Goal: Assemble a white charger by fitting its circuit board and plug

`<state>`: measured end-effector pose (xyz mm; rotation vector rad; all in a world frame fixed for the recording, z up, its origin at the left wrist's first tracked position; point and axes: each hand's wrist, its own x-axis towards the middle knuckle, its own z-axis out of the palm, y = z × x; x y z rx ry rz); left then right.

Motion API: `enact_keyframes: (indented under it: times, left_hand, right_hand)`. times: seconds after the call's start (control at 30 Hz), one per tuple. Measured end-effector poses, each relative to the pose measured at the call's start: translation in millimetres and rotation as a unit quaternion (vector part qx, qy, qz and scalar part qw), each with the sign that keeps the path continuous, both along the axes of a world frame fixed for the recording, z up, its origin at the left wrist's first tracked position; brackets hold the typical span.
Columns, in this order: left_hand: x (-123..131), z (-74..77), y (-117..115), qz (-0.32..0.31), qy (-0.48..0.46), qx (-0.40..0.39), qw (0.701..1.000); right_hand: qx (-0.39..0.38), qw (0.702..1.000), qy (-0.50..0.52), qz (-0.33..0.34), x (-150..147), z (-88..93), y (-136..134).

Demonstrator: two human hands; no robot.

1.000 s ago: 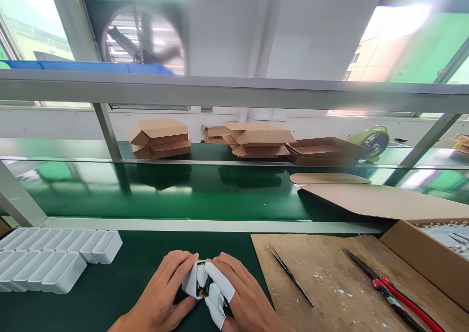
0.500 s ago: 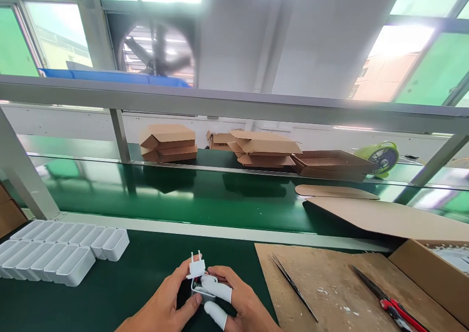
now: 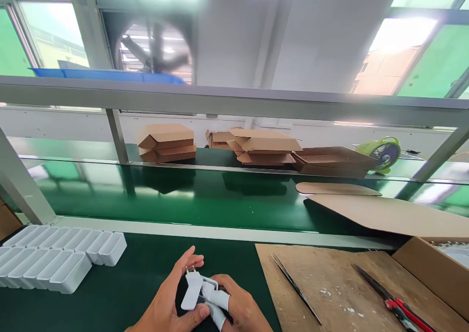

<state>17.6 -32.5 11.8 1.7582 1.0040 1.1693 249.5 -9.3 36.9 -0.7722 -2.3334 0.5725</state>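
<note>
Tabletop: dark green [image 3: 154, 268], stretching in front of me under everything close by.
Brown board: worn and flecked with white bits [image 3: 330, 273], lying on the tabletop to my right.
Cardboard box: at the far right [image 3: 432, 273], beside the board's edge, partly out of view.
White trays: two rows of narrow open compartments [image 3: 69, 276], on the tabletop to my left, well apart from my hands.
Left grip: my palm stands half turned [image 3: 166, 295], fingers stretched upward and well apart from the thumb, which lies at the lower edge of the white parts; whether the hidden fingers clasp anything, I cannot tell.
Right grip: narrow, curled in from the right [image 3: 245, 305], holding the white case between two fingers wrapped in white covers [image 3: 220, 300].
Scissors: red and black handles, dark blades [image 3: 395, 305], lying on the board.
Tweezers: dark and slim [image 3: 296, 289], points slightly parted, on the board between my right grip and the scissors.
White case: small [image 3: 210, 282], between my two hands.
Plug piece: white, tilted [image 3: 191, 292], just beside the case, two pins at its upper end.
</note>
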Motion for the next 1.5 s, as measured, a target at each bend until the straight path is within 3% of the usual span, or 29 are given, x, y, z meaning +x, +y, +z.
enact_keyframes:
  times: [0.2, 0.37, 0.6, 0.77, 0.87, 1.0, 1.17, 1.3, 1.5]
  left_hand:
    - [-5.7, -2.3, -2.2, 0.027, -0.003, 0.047, 0.999]
    - [-8.8, 5.5, -4.5, 0.044, 0.07, 0.099, 0.992]
    - [-8.8, 11.1, -4.5, 0.067, 0.09, 0.093, 0.989]
    - [-4.2, 15.3, -2.5, 0.06, 0.077, 0.085, 0.992]
    - [-4.0, 18.0, -2.2, 0.051, 0.073, 0.088, 0.992]
    - [-5.1, 18.9, -2.4, 0.04, 0.07, 0.074, 0.994]
    - [-6.2, 9.0, -3.7, 0.032, 0.063, 0.066, 0.995]
    - [-5.1, 0.5, -7.6, 0.07, 0.033, 0.052, 0.996]
    - [-1.3, 4.8, -9.0, 0.067, 0.02, 0.106, 0.992]
  right_hand:
    - [-0.021, 0.999, 0.023, -0.007, -2.5, 10.0, -4.2]
    - [-0.032, 0.999, -0.004, 0.006, -3.1, 3.1, -5.0]
    - [-0.016, 1.0, 0.003, 0.007, -1.9, 7.0, -7.4]
    - [-0.02, 0.998, -0.045, -0.039, -3.7, 17.1, -13.3]
    - [0.011, 0.996, -0.082, -0.024, -6.4, 22.3, -12.5]
    - [-0.035, 0.996, -0.071, -0.037, -6.3, 28.3, -10.3]
    - [-0.021, 0.998, -0.061, -0.003, -2.6, 7.8, -2.8]
    - [0.006, 0.999, -0.046, -0.003, -3.4, -12.8, 1.8]
    - [0.03, 0.999, -0.006, -0.013, -5.0, -9.6, -0.3]
